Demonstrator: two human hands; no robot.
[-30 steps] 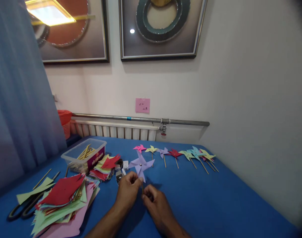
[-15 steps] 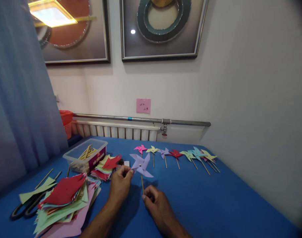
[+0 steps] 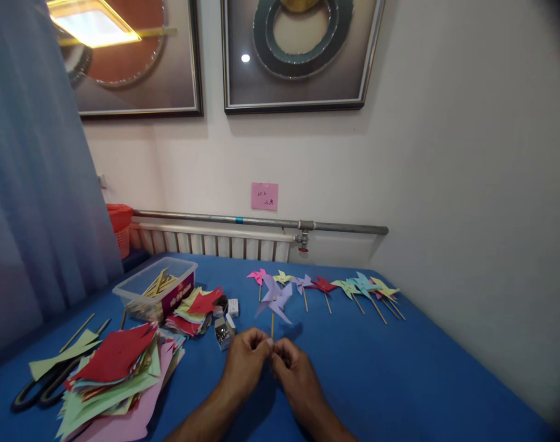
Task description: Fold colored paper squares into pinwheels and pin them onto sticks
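A lavender paper pinwheel (image 3: 275, 299) stands upright on its thin wooden stick in front of me. My left hand (image 3: 249, 356) pinches the lower part of the stick. Right beside it, my right hand (image 3: 292, 365) is closed on the same stick, the fingertips of both hands almost meeting. The stick's bottom end is hidden by the fingers. Just left of my left hand sits a small open box (image 3: 224, 331) with shiny metal bits inside. Behind the held pinwheel lie several finished pinwheels in a row, among them a red one (image 3: 324, 285) and a light blue one (image 3: 364, 283).
A stack of cut coloured paper (image 3: 114, 374) lies at the left beside black-handled scissors (image 3: 47, 387). Farther back are a smaller paper pile (image 3: 192, 313) and a clear plastic tub (image 3: 183, 268) with wooden sticks. The blue table (image 3: 399, 380) meets the wall at the right.
My left hand has moved from the pinwheel's blade down to the stick, beside my right hand. The pinwheel has shifted slightly right and its blades have turned. The small open box is now uncovered.
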